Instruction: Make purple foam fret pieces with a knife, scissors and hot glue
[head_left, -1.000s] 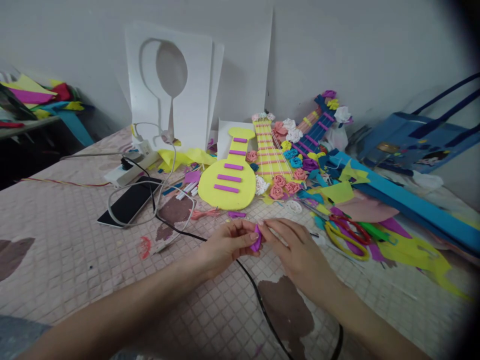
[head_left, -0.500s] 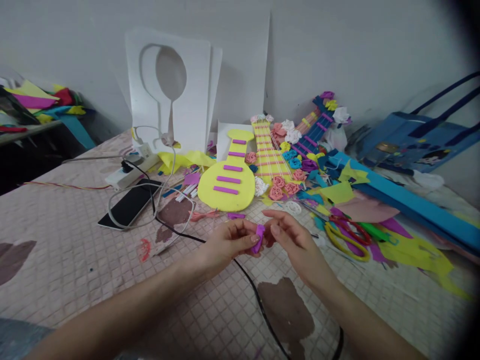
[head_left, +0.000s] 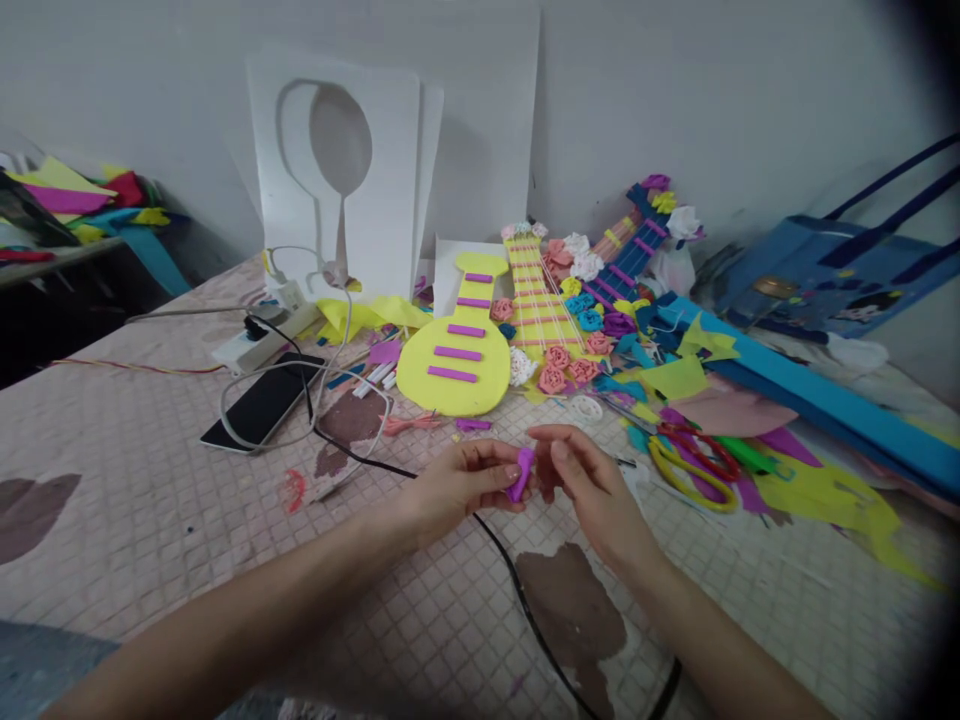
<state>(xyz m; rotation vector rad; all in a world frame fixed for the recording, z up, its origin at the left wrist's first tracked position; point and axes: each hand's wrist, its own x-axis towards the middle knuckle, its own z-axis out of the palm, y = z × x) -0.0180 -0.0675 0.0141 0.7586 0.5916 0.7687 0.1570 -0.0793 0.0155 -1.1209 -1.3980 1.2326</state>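
Observation:
Between the thumb and fingers of my left hand is a small purple paper strip, folded or rolled up. My right hand hovers just to the right of it, fingers curved, thumb and index finger apart; some fingertips are hidden behind. Beyond both hands lies a yellow guitar-shaped cutout with several purple bars across its neck and body. Another purple piece rests on the table just below the cutout.
A black cable runs under my hands. On the left are a phone and a power strip. To the right lie scissors with yellow handles, paper scraps and paper roses. White cutout boards lean on the wall.
The purple strip has turned a little in my left fingers and looks more rounded. Both hands stay in nearly the same place; the view has shifted slightly.

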